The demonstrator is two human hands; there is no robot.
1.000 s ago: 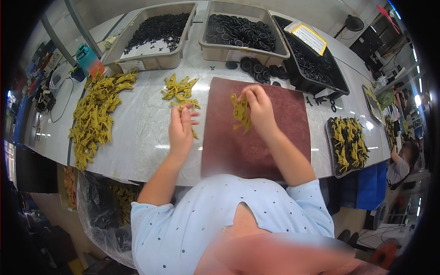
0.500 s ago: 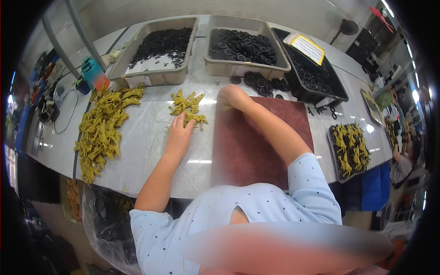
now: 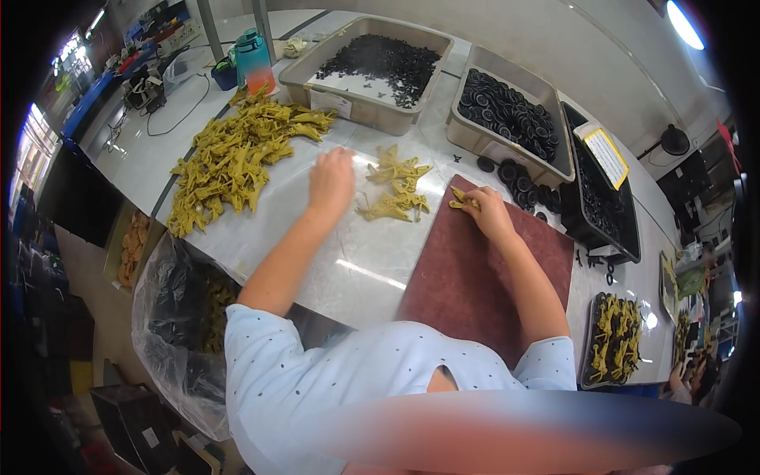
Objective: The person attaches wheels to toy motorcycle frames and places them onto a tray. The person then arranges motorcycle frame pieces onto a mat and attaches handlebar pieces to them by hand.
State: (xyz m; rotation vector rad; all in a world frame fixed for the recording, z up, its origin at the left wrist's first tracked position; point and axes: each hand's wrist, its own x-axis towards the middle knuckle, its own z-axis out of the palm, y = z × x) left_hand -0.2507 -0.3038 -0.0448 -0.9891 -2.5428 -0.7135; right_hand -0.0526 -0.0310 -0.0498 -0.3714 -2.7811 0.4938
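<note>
My right hand (image 3: 489, 212) rests on the dark red mat (image 3: 475, 269), its fingers pinched on a small mustard-yellow moulded plastic part (image 3: 459, 200). My left hand (image 3: 331, 180) is over the pale tabletop, between a large heap of yellow parts (image 3: 229, 154) and a small group of them (image 3: 400, 186). Motion smears the left fingers, so whether they hold anything is unclear. Just beyond the mat lie several loose black wheel-like discs (image 3: 514, 176).
Along the back stand a grey bin (image 3: 305, 77) of tiny black pieces, another grey bin (image 3: 467, 123) of black discs and a black bin (image 3: 625, 245). A bottle (image 3: 255, 63) stands behind the heap. At right sits a tray of yellow parts (image 3: 611, 340).
The view has turned. My left hand has left the small yellow group and moved toward the heap. My right hand has come nearer from the mat's far edge, with a yellow part showing.
</note>
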